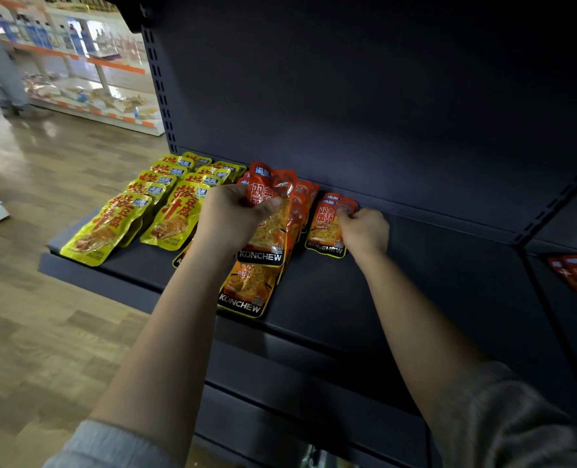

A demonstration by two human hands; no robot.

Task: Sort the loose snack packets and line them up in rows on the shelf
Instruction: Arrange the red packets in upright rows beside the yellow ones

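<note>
head view: dark shelf [331, 298], snack packets on its left part. yellow packets [165, 201] in two overlapping rows at far left. orange packets [246, 288] in overlapping row at centre, front one marked konchew. left hand [229, 214] pinches raised orange packet [270, 211] by upper part, above centre row. right hand [363, 229], fingers curled, grips short stack of orange packets [324, 228] just right of centre row, near back panel [381, 96]. grey sleeves [516, 420] at bottom.
</note>
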